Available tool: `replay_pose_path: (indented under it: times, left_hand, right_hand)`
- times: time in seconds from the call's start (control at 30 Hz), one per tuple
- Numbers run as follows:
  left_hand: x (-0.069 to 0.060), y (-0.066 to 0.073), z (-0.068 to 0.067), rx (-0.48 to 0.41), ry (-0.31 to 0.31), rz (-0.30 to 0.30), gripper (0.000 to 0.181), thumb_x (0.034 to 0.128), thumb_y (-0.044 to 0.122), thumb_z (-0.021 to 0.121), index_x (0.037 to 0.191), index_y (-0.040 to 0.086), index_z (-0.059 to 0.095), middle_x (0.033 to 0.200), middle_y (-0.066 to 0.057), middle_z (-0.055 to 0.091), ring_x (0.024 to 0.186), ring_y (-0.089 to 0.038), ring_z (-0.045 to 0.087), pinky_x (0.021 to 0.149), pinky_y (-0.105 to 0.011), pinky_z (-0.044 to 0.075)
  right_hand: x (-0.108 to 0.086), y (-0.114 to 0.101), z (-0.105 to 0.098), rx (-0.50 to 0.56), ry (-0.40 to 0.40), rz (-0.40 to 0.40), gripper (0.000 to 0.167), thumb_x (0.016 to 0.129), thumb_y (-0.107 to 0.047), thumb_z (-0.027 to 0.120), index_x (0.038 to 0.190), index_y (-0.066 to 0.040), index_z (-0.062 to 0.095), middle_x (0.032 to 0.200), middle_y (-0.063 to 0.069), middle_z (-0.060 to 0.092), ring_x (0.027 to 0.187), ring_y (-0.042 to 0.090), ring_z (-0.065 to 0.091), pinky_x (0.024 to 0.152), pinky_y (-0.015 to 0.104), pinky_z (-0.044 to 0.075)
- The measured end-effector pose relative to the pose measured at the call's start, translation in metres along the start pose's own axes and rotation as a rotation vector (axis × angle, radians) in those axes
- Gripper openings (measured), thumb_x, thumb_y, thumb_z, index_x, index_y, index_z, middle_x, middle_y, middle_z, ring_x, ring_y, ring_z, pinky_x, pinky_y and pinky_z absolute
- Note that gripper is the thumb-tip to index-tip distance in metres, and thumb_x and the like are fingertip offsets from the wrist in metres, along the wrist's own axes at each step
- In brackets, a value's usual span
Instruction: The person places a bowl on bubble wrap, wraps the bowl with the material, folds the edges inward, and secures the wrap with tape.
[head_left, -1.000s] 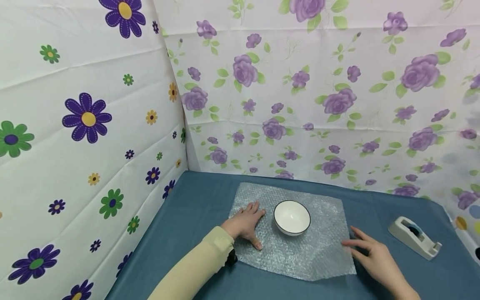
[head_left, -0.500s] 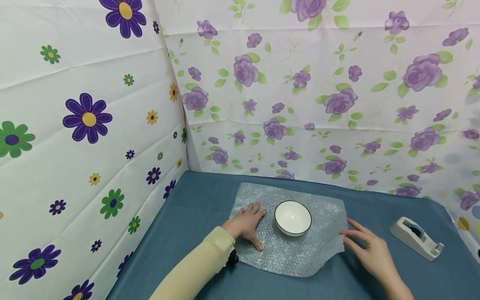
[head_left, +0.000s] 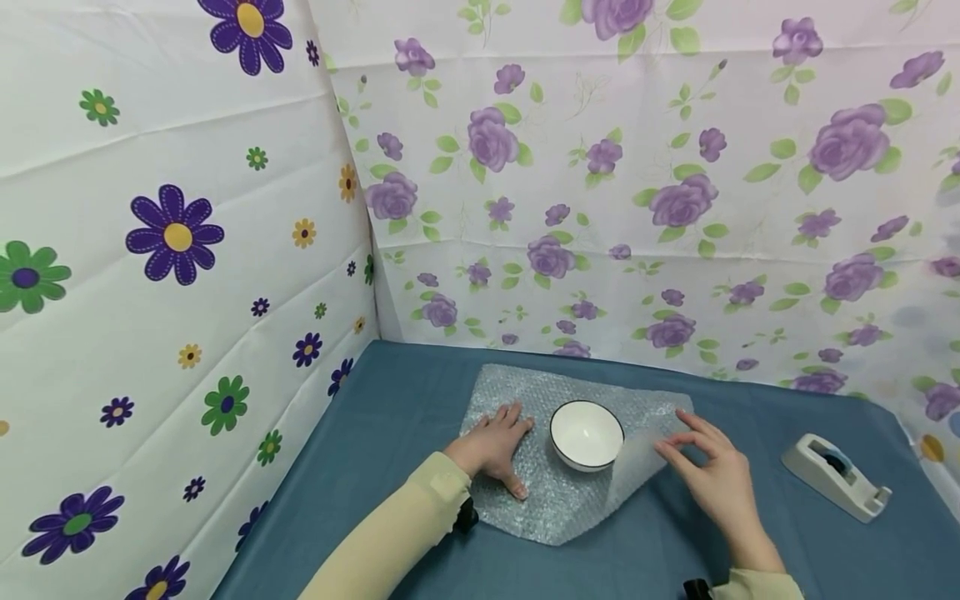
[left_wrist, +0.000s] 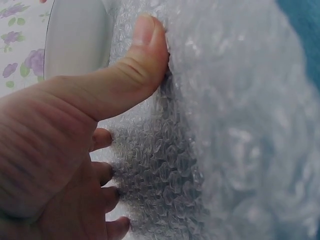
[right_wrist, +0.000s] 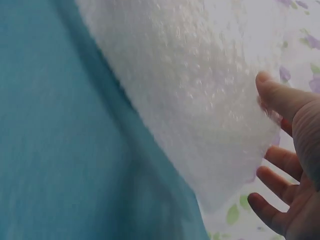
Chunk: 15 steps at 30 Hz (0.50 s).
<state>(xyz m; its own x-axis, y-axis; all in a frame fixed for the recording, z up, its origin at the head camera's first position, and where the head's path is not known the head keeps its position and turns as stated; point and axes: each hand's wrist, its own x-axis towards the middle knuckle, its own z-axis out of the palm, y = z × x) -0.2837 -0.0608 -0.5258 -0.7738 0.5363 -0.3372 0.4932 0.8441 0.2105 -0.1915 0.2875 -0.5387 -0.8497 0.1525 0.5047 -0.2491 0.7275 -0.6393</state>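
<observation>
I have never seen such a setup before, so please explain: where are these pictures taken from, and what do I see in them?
There is no robot: a person works bare-handed. The wide picture comes from a camera on the head; the two close ones come from cameras on the left and right wrists. On the blue cloth lies a sheet of bubble wrap, and a dark-rimmed white bowl stands on it. To the right is a tape dispenser. The left hand rests on the bubble wrap with its fingers spread. The right hand pinches the opposite side and holds it raised next to the bowl.
</observation>
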Motion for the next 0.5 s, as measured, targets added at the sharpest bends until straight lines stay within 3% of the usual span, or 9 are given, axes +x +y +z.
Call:
replay_pose_path:
  times: [0.07,0.13,0.33,0.5]
  left_hand:
    - [0.000,0.000,0.000,0.001,0.000,0.004,0.125,0.0716,0.059,0.096,0.171,0.019,0.030,0.179,-0.014,0.010,0.165,-0.033,0.010,0.129,-0.055,0.022]
    - [0.000,-0.001,-0.001,-0.001,-0.001,0.007,0.125,0.0717,0.059,0.096,0.171,0.019,0.030,0.179,-0.014,0.010,0.165,-0.033,0.011,0.129,-0.055,0.022]
    - [-0.003,-0.001,-0.003,-0.011,-0.005,0.008,0.125,0.0723,0.057,0.096,0.171,0.018,0.030,0.179,-0.014,0.009,0.165,-0.034,0.010,0.129,-0.056,0.021]
    - [-0.003,0.000,-0.003,-0.007,-0.004,0.011,0.125,0.0740,0.057,0.095,0.171,0.018,0.029,0.179,-0.014,0.008,0.165,-0.034,0.008,0.130,-0.055,0.020]
  right_hand:
    - [0.004,-0.007,0.004,0.010,0.022,0.006,0.014,0.084,-0.018,0.095,0.088,-0.016,0.081,0.137,0.013,0.072,0.134,0.043,0.058,0.100,0.056,0.050]
    - [0.008,-0.013,0.009,0.020,0.046,0.010,0.015,0.083,-0.017,0.095,0.088,-0.014,0.081,0.129,0.013,0.075,0.129,0.042,0.061,0.100,0.064,0.047]
    - [0.017,-0.032,0.024,0.002,0.104,-0.019,0.016,0.082,-0.014,0.096,0.090,-0.010,0.083,0.100,0.014,0.079,0.108,0.040,0.066,0.097,0.062,0.048]
    - [0.024,-0.045,0.033,-0.009,0.141,-0.036,0.018,0.082,-0.014,0.096,0.092,-0.007,0.082,0.100,0.016,0.078,0.111,0.042,0.063,0.099,0.063,0.046]
